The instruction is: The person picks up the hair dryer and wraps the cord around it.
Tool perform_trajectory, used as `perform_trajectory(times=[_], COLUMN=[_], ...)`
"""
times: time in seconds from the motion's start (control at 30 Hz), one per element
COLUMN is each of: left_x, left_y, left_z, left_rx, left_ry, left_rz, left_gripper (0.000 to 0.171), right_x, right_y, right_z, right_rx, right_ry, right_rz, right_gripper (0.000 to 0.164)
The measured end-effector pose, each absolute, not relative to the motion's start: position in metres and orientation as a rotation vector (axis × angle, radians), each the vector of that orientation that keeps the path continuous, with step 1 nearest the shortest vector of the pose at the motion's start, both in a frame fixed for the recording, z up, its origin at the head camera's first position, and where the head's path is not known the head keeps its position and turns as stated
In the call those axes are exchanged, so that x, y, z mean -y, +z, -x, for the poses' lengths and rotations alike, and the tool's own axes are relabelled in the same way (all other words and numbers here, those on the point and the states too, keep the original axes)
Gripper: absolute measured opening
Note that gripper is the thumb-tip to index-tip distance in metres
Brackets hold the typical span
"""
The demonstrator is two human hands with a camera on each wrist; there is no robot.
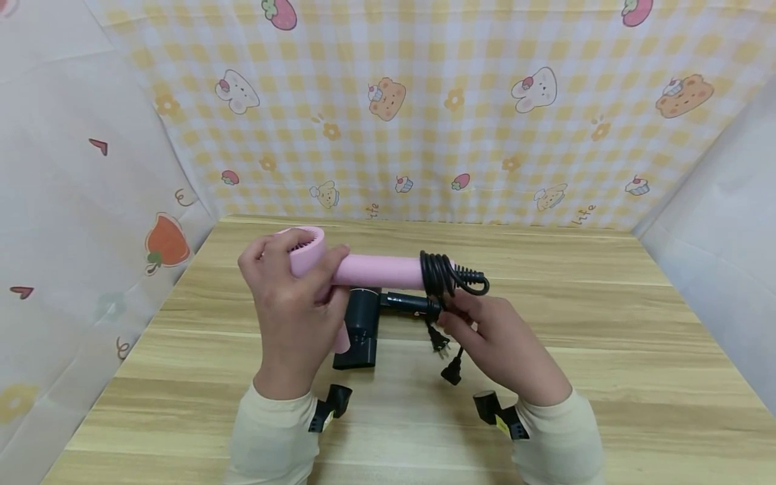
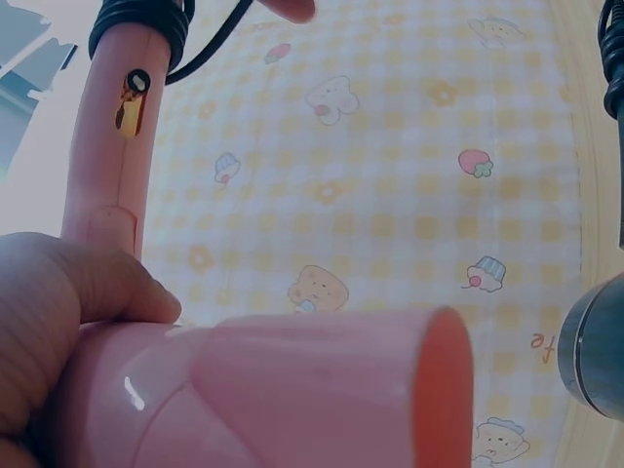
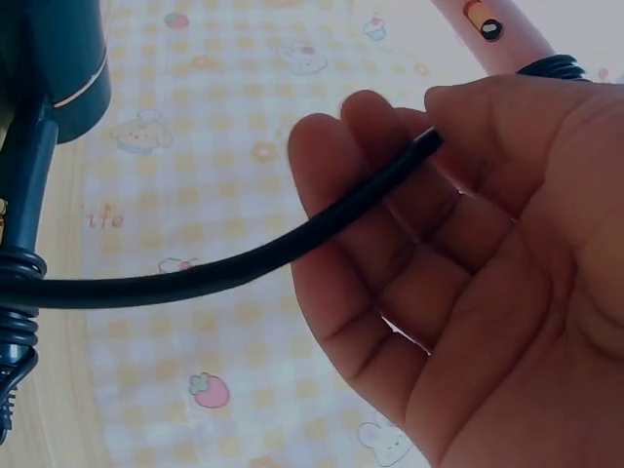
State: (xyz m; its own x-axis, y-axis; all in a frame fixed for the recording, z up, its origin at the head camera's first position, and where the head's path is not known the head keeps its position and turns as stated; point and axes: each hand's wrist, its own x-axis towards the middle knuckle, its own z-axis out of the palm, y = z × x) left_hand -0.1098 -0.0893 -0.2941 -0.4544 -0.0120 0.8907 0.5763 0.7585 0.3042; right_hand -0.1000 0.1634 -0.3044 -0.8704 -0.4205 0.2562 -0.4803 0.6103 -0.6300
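A pink hair dryer (image 1: pixel 382 271) is held above the table, its handle pointing right. My left hand (image 1: pixel 294 303) grips it round the head, and the left wrist view shows the thumb (image 2: pixel 127 288) where handle meets barrel. A black power cord (image 1: pixel 438 273) is coiled round the handle's end. My right hand (image 1: pixel 500 343) pinches a loose length of this cord (image 3: pixel 244 268) between thumb and fingers, just below the coil. On the table behind lies a dark hair dryer (image 1: pixel 362 316), partly hidden by the pink one, with cord wound on its handle (image 1: pixel 406 303).
Two black plugs, one with pins showing (image 1: pixel 439 342) and one lower down (image 1: pixel 452 372), appear near my right hand. The wooden table (image 1: pixel 606 323) is bordered by a checked cloth (image 1: pixel 424 148) at the back. Black wrist cameras (image 1: pixel 339 399) sit at both cuffs.
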Motion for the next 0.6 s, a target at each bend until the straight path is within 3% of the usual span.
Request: perform_trajectory(times=[0.2, 0.6], left_x=[0.09, 0.087], left_y=[-0.295, -0.305], left_z=[0.113, 0.114], left_rx=[1.934, 1.997], left_ry=[-0.709, -0.712], left_rz=[0.385, 0.363], left_gripper=[0.025, 0.028], right_x=[-0.164, -0.162], right_y=[-0.303, -0.301], right_z=[0.1, 0.093], right_rx=[2.658, 2.601], right_ry=[1.049, 1.018], right_rz=[-0.829, -0.888], right_gripper=[0.019, 0.02])
